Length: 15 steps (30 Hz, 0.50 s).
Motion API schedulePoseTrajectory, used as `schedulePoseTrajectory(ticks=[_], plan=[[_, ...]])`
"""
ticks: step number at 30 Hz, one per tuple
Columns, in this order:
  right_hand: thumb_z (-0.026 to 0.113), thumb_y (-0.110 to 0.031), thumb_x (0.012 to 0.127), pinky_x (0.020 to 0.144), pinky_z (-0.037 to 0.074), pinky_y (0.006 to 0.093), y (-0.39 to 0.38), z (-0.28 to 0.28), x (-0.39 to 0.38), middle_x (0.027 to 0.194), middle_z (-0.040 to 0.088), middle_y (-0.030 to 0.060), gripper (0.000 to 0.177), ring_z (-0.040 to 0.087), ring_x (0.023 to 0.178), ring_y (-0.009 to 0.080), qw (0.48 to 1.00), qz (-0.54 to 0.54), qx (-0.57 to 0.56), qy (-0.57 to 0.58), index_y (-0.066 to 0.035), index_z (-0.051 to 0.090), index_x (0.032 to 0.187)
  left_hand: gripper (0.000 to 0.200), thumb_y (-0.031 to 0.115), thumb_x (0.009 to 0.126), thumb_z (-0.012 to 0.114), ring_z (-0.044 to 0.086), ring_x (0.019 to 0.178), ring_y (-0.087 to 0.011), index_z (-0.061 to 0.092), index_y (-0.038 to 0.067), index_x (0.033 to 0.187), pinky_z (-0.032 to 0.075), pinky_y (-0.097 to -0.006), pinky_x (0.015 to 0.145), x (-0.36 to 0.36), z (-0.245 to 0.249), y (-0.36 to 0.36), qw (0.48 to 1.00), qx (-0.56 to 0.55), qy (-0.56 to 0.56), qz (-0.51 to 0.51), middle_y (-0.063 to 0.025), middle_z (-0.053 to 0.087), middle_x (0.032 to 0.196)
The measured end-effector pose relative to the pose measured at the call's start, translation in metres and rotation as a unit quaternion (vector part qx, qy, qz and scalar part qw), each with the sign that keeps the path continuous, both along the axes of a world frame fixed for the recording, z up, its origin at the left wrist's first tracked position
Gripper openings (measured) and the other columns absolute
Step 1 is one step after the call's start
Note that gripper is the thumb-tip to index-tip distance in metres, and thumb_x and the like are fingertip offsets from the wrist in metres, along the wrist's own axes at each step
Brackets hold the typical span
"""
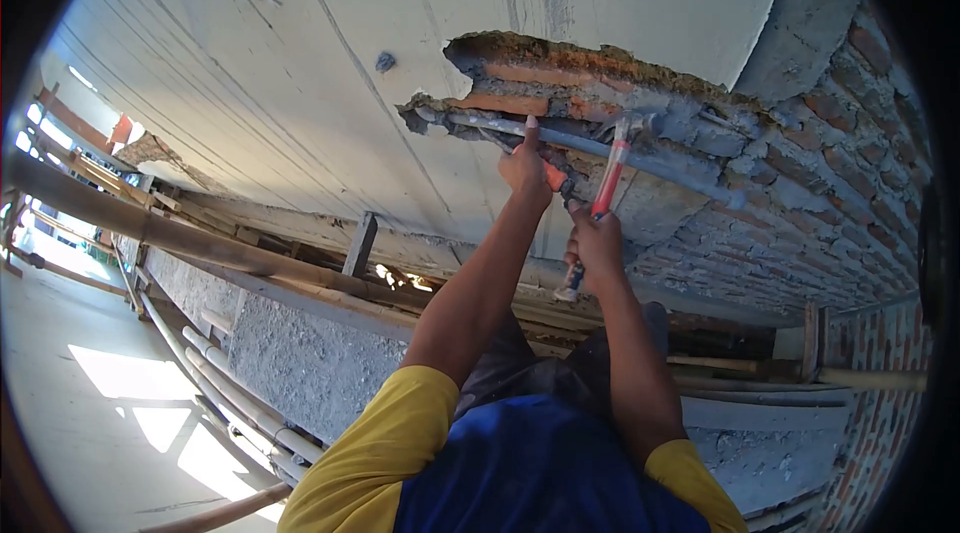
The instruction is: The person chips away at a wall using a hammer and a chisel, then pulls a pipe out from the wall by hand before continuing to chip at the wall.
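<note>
My right hand is wrapped round the handle of a hammer. The handle is red and pale, with its dark butt below my fist and the metal head raised beside the wall's broken patch. My left hand is closed round a chisel with an orange grip; its dark end points toward my right hand. The left thumb stretches up across a grey pipe that runs through the opening. Exposed orange bricks show behind it. The chisel's tip is hidden by my hand and the rubble.
Smooth pale plaster covers the wall on the left, while rough brickwork is bare on the right. A thick bamboo pole crosses at left. Below lie planks and a rough grey slab, with thinner poles alongside.
</note>
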State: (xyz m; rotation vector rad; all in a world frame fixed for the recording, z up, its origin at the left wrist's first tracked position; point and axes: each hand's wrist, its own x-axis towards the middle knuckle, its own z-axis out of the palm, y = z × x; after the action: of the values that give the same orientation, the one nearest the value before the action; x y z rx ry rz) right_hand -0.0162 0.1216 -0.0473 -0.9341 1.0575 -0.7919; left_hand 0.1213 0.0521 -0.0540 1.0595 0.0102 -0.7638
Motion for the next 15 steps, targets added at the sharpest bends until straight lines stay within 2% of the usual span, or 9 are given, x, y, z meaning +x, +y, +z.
schedulePoseTrajectory(ticks=[1, 3, 6, 8, 10, 12, 13, 14, 15], plan=[[0.060, -0.021, 0.088, 0.035, 0.033, 0.0298, 0.002, 0.004, -0.008, 0.052, 0.037, -0.0012, 0.027, 0.039, 0.037, 0.0112, 1.000, 0.000, 0.010, -0.007, -0.009, 0.038, 0.078, 0.038, 0.033, 0.076, 0.075, 0.048, 0.047, -0.0134, 0.055, 0.000, 0.075, 0.039, -0.0295, 0.042, -0.001, 0.006, 0.005, 0.999, -0.002, 0.032, -0.017, -0.0063, 0.055, 0.063], [0.060, -0.020, 0.087, 0.034, 0.033, 0.0300, -0.001, 0.008, -0.009, 0.052, 0.039, -0.0004, 0.025, 0.040, 0.036, 0.0119, 1.000, -0.008, 0.024, -0.012, -0.007, 0.040, 0.080, 0.038, 0.032, 0.077, 0.075, 0.048, 0.047, -0.0135, 0.055, 0.000, 0.075, 0.039, -0.0294, 0.042, 0.004, -0.001, -0.004, 0.999, 0.011, 0.016, -0.029, -0.0064, 0.054, 0.061], [0.061, -0.020, 0.087, 0.035, 0.033, 0.0290, -0.015, -0.014, -0.010, 0.052, 0.040, -0.0004, 0.023, 0.041, 0.038, 0.0115, 0.999, -0.007, 0.000, 0.049, -0.007, 0.042, 0.082, 0.034, 0.028, 0.078, 0.073, 0.049, 0.051, -0.0141, 0.055, 0.000, 0.076, 0.041, -0.0296, 0.045, 0.005, 0.000, -0.011, 0.999, 0.015, 0.017, -0.026, -0.0059, 0.053, 0.062], [0.060, -0.020, 0.087, 0.035, 0.034, 0.0283, -0.041, -0.063, -0.015, 0.052, 0.041, 0.0000, 0.022, 0.044, 0.041, 0.0112, 0.980, 0.011, -0.110, 0.167, -0.007, 0.043, 0.083, 0.031, 0.025, 0.080, 0.072, 0.050, 0.054, -0.0146, 0.055, 0.000, 0.079, 0.041, -0.0296, 0.047, 0.000, -0.002, -0.014, 0.999, -0.023, 0.030, -0.004, -0.0051, 0.051, 0.065], [0.060, -0.020, 0.087, 0.037, 0.036, 0.0294, -0.043, -0.083, -0.020, 0.051, 0.041, 0.0010, 0.022, 0.047, 0.043, 0.0122, 0.940, 0.012, -0.217, 0.263, -0.007, 0.043, 0.081, 0.030, 0.024, 0.080, 0.071, 0.050, 0.052, -0.0143, 0.054, -0.001, 0.075, 0.042, -0.0301, 0.046, 0.000, -0.001, -0.017, 0.999, -0.012, 0.046, 0.002, -0.0058, 0.053, 0.064], [0.060, -0.021, 0.087, 0.039, 0.037, 0.0323, -0.031, -0.072, -0.017, 0.051, 0.042, 0.0025, 0.024, 0.049, 0.044, 0.0145, 0.885, -0.003, -0.327, 0.332, -0.006, 0.044, 0.078, 0.029, 0.022, 0.080, 0.071, 0.051, 0.051, -0.0143, 0.054, -0.001, 0.073, 0.042, -0.0304, 0.045, 0.001, 0.001, -0.015, 0.999, -0.004, 0.047, 0.001, -0.0060, 0.054, 0.063], [0.061, -0.022, 0.087, 0.038, 0.036, 0.0314, -0.022, -0.056, -0.020, 0.051, 0.041, 0.0020, 0.025, 0.046, 0.042, 0.0137, 0.959, 0.008, -0.194, 0.205, -0.006, 0.044, 0.078, 0.029, 0.021, 0.080, 0.071, 0.051, 0.051, -0.0145, 0.054, -0.001, 0.074, 0.042, -0.0305, 0.045, 0.003, 0.001, -0.011, 0.999, 0.000, 0.043, -0.002, -0.0059, 0.054, 0.063], [0.061, -0.024, 0.087, 0.036, 0.035, 0.0305, -0.004, -0.002, -0.024, 0.051, 0.041, 0.0015, 0.026, 0.043, 0.039, 0.0128, 0.996, 0.017, -0.052, 0.073, -0.007, 0.043, 0.079, 0.028, 0.021, 0.080, 0.071, 0.051, 0.051, -0.0146, 0.054, -0.001, 0.074, 0.042, -0.0306, 0.045, 0.002, 0.001, -0.008, 0.999, 0.004, 0.039, -0.007, -0.0058, 0.054, 0.063], [0.062, -0.025, 0.087, 0.035, 0.034, 0.0296, 0.005, 0.028, -0.027, 0.052, 0.041, 0.0010, 0.028, 0.040, 0.036, 0.0119, 0.993, 0.023, 0.093, -0.063, -0.007, 0.043, 0.079, 0.027, 0.020, 0.080, 0.070, 0.051, 0.050, -0.0151, 0.055, -0.002, 0.075, 0.042, -0.0304, 0.044, 0.004, 0.000, -0.006, 0.999, 0.007, 0.034, -0.027, -0.0056, 0.053, 0.061]])
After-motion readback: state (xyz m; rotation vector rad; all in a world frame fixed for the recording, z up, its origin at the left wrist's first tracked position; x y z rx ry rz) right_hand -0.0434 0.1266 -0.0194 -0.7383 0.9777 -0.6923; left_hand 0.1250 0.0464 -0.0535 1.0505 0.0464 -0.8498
